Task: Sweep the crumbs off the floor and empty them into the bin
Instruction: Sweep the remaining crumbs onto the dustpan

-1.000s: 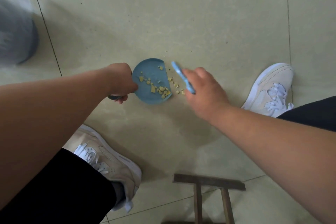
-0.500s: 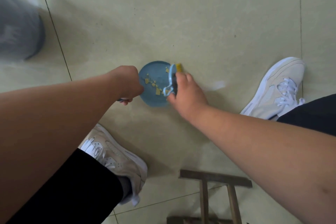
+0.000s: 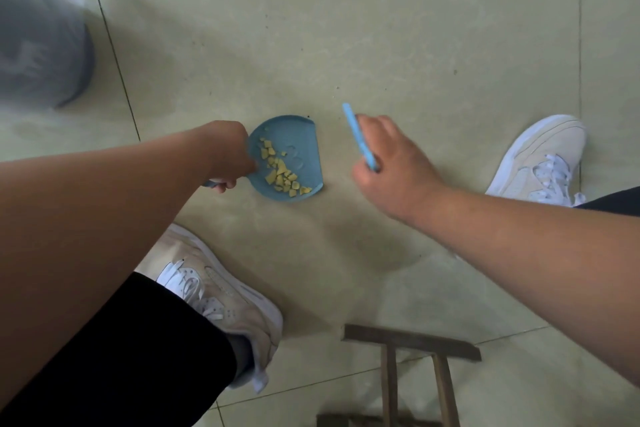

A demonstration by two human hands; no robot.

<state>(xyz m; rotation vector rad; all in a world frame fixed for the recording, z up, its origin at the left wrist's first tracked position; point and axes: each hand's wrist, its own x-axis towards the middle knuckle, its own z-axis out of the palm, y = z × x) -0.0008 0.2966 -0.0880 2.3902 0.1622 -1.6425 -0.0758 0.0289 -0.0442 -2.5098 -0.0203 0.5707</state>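
Note:
A small blue dustpan [image 3: 301, 146] rests on the pale tiled floor, its straight lip facing right. Several yellow crumbs [image 3: 281, 172] lie inside it, piled toward its near left side. My left hand [image 3: 227, 152] is shut on the dustpan's handle at its left, and the handle is mostly hidden by the fist. My right hand [image 3: 391, 163] holds a small blue brush [image 3: 360, 137] a little to the right of the dustpan, apart from it. The bristles are not visible. I see no crumbs on the floor between brush and pan.
A blurred grey bin [image 3: 38, 42] stands at the far left. My white shoes sit at lower left [image 3: 214, 291] and at right [image 3: 540, 159]. A dark wooden stool frame [image 3: 412, 357] is at the bottom, near my right arm.
The brush swept the loose crumbs left into the dustpan, then my right hand drew back to the right with it. The crumbs now lie bunched in the pan.

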